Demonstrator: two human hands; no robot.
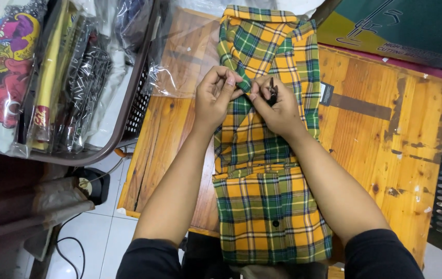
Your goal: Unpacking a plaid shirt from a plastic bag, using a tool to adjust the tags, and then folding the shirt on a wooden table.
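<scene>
A folded yellow-and-green plaid shirt lies lengthwise down the middle of a worn wooden table. My left hand pinches a fold of the shirt's front near the chest. My right hand meets it from the right, fingers closed on the same fold and on a small dark object that I cannot identify. Both hands touch at the fingertips over the shirt's upper half.
A clear plastic bag lies on the table left of the shirt. A basket at left holds several plastic-wrapped garments. A teal and yellow box stands at the back right. A dark tag sits beside the shirt.
</scene>
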